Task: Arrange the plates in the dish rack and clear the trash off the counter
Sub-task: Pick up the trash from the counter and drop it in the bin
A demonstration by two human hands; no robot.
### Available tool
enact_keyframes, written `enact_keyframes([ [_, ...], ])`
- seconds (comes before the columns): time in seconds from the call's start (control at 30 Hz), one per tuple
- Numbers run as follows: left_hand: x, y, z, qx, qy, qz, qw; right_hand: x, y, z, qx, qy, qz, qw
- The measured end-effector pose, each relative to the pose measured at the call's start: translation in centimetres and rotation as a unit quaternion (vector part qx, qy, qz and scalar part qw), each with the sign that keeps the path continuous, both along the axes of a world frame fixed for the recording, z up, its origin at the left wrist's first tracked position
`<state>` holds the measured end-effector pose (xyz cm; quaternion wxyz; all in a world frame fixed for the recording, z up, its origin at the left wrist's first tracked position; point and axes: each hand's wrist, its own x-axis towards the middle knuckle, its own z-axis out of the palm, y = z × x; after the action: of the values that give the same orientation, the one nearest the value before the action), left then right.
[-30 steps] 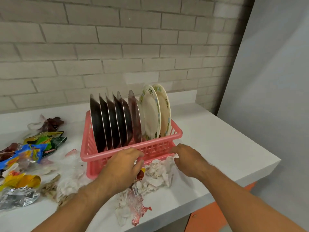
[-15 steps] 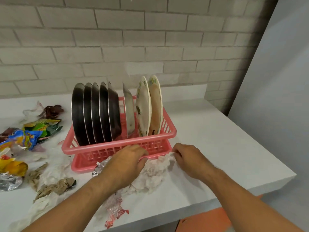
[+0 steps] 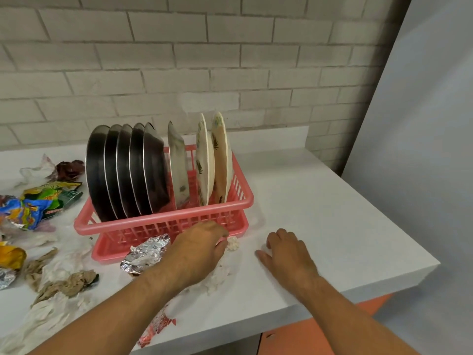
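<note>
White counter point(image 3: 320, 201) carries the pink dish rack point(image 3: 163, 221), its plates point(image 3: 128, 170) already upright inside. Trash lies loose in front and to the left. Recommended: sweep the crumpled tissue point(image 3: 220, 272) into one bundle before lifting. Left hand point(image 3: 197, 249) is curled over that tissue, gripping it. Right hand point(image 3: 286, 254) rests spread on the counter, empty.

The left hand point(image 3: 197, 252) lies over a wad of white tissue point(image 3: 220, 272), covering most of it, and its fingers point(image 3: 217, 233) curl under out of sight, so any hold on the wad cannot be told. The crumpled foil point(image 3: 146, 254) hides part of the pink dish rack point(image 3: 163, 219) base. At the left edge, colourful wrappers point(image 3: 23, 208) and a yellow wrapper point(image 3: 10, 254) are cut off.
</note>
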<state>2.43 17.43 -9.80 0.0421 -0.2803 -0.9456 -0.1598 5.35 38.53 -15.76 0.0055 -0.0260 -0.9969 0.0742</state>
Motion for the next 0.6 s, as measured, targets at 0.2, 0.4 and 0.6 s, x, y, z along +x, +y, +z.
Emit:
enact_keyframes([
  [0.2,-1.0,2.0,-1.4,-0.103,0.004,0.015,0.995,-0.3,0.1,-0.7,-0.023,0.006,0.017,1.0],
  [0.4,-2.2,6.0,-3.3,-0.247,0.035,0.014,0.968,0.8,0.6,-1.0,-0.06,0.036,-0.003,0.998],
  [0.6,-2.7,7.3,-2.5,-0.149,-0.071,-0.014,0.986,1.5,1.6,0.0,-0.1,0.055,-0.013,0.993],
])
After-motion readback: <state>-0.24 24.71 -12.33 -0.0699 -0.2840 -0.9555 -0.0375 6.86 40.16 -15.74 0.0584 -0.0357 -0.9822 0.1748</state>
